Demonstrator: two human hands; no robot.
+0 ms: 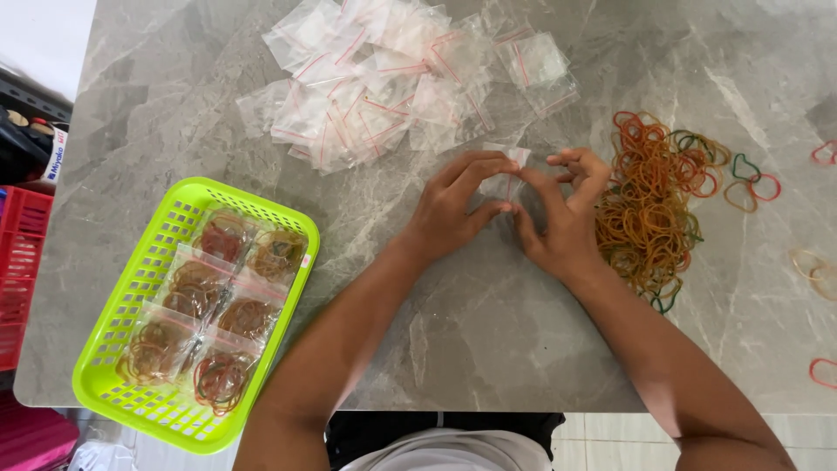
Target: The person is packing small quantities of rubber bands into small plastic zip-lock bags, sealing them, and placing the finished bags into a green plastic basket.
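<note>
- Left hand (449, 205) and right hand (567, 214) meet over the grey tabletop (488, 323); fingers of both pinched shut on one small clear bag (508, 174) (red-striped top)
- Rubber band heap (649, 205) just beside the right hand; green basket (122, 296) of filled bags well left

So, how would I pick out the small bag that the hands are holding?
Find the grey marble table, then the two hands meeting at its middle. Between their fingers is one clear zip bag with a red strip, held apart from the heap of empty bags behind.

left hand (455, 202): fingers curled, tips pinched | right hand (562, 214): fingers bent, pinching | both forearms converge, hands close together
</note>
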